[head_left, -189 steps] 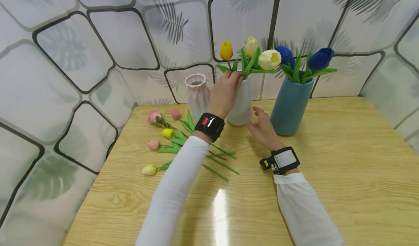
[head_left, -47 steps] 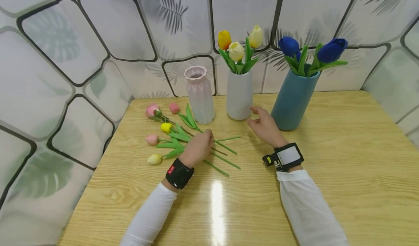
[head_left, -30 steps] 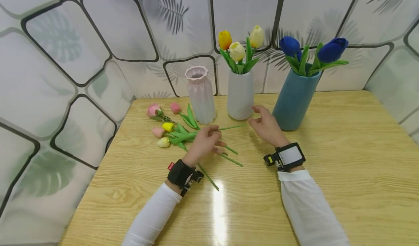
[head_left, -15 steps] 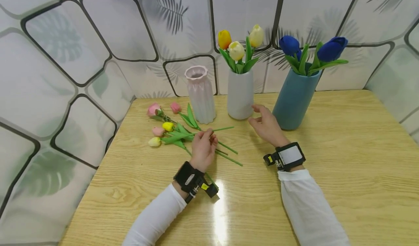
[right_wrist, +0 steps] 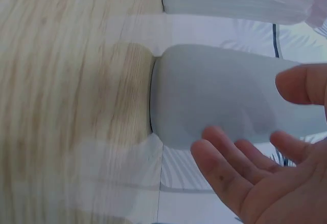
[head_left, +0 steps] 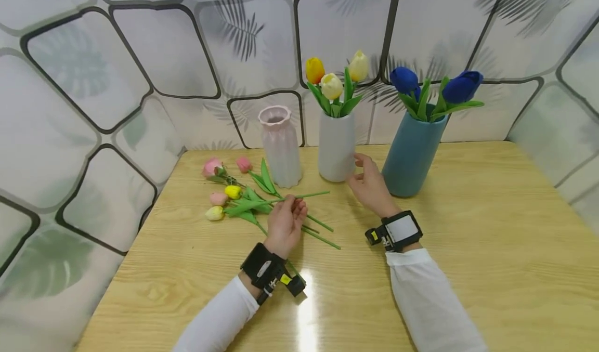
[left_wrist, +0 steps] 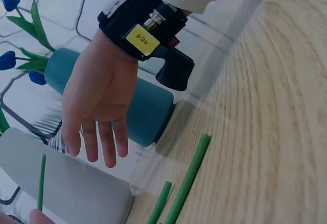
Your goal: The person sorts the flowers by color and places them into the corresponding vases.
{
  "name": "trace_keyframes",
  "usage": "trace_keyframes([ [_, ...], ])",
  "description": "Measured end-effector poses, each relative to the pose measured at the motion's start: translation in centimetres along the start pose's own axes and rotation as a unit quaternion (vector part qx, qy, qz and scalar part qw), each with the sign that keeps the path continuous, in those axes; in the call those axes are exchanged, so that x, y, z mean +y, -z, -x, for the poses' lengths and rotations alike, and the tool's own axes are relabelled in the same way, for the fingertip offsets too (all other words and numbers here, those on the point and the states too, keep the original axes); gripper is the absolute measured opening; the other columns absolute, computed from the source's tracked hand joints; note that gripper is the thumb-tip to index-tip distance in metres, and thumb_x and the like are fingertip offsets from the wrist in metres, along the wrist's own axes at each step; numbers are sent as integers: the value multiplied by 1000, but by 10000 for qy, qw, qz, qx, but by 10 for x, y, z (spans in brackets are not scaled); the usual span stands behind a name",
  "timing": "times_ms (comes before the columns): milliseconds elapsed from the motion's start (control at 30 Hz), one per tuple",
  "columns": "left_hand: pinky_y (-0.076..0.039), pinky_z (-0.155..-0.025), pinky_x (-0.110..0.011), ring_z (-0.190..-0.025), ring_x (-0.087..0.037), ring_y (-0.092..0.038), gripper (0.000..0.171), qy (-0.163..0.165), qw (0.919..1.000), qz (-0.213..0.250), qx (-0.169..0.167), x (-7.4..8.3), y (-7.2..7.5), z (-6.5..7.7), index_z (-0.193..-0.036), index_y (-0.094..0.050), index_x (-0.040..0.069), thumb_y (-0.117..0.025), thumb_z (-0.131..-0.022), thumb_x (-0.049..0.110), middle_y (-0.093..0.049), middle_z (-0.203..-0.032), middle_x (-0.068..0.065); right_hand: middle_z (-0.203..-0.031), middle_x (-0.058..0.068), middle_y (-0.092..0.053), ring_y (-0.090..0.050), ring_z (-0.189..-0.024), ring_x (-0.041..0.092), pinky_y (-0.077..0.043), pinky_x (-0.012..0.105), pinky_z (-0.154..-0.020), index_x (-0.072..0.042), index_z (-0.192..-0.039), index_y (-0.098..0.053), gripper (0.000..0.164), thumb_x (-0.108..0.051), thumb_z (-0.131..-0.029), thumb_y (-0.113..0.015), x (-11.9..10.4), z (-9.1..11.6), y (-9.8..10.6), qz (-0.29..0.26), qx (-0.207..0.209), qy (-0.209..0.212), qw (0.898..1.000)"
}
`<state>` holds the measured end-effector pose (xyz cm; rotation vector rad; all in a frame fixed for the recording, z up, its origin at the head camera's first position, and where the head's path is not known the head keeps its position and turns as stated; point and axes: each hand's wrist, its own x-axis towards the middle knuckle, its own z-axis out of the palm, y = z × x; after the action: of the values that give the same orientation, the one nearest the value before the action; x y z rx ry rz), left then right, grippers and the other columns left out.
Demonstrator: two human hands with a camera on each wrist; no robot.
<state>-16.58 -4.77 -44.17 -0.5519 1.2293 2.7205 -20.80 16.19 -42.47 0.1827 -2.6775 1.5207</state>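
Note:
My left hand pinches the thin green stem of a pale yellow tulip, low over the pile of flowers. The upper end of that stem rises from the fingertips in the left wrist view. Beside the white vase my right hand is held with relaxed fingers and grips nothing; its fingertips overlap the vase's lower side in the right wrist view. An orange-yellow tulip and two cream tulips, one of them a front cream tulip, stand in this vase.
A pink fluted vase with nothing in its mouth stands left of the white one. On the right, a teal vase holds blue tulips. A pink rose, a yellow tulip and pink tulips lie on the table.
My left hand has gone from the white vase's mouth down to the flowers and picked up the pale yellow tulip's stem. A cream tulip that leaned right now stands in front. My right hand stays put.

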Motion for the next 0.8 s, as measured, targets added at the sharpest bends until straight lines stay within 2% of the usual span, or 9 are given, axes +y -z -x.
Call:
trace_keyframes([
  [233,-53,-61,-18,-66,-9,-60,11,-193,9997,-25,142,2,-6,1,-109,-33,6,-42,-107,12,-61,-88,-6,-147,31,-24,-42,-127,47,-43,58,-100,-3,-156,-10,73,-16,-99,-53,-8,-12,4,-256,510,291,9979],
  [433,-53,-54,-18,-58,-6,-61,16,-240,9990,-224,294,3,-2,0,-109,-30,6,-45,-106,10,-66,-84,-7,-153,28,-18,-29,-139,44,-32,59,-110,-11,-159,-1,95,-25,-92,-68,-11,-32,4,-195,824,258,9961],
  [600,-53,-54,-18,-59,-7,-61,13,-187,9990,-267,302,2,3,-1,-113,-29,5,-37,-108,14,-66,-88,-8,-154,27,-19,-29,-140,44,-31,61,-110,-12,-159,2,107,-27,-88,-76,-8,-45,-1,-156,744,198,9969],
  [700,-54,-57,-19,-63,-9,-61,12,-196,9988,-252,361,2,5,-2,-112,-31,4,-35,-109,15,-62,-92,-9,-155,26,-21,-28,-142,43,-29,60,-112,-10,-159,0,107,-26,-87,-77,-5,-51,-7,-202,625,256,9975],
  [800,-54,-59,-20,-66,-10,-61,10,-326,9981,-259,461,1,6,-3,-108,-34,4,-38,-108,12,-56,-94,-10,-155,25,-23,-29,-143,42,-28,60,-113,-8,-158,-2,105,-25,-86,-78,-1,-55,-13,-272,573,270,9976],
])
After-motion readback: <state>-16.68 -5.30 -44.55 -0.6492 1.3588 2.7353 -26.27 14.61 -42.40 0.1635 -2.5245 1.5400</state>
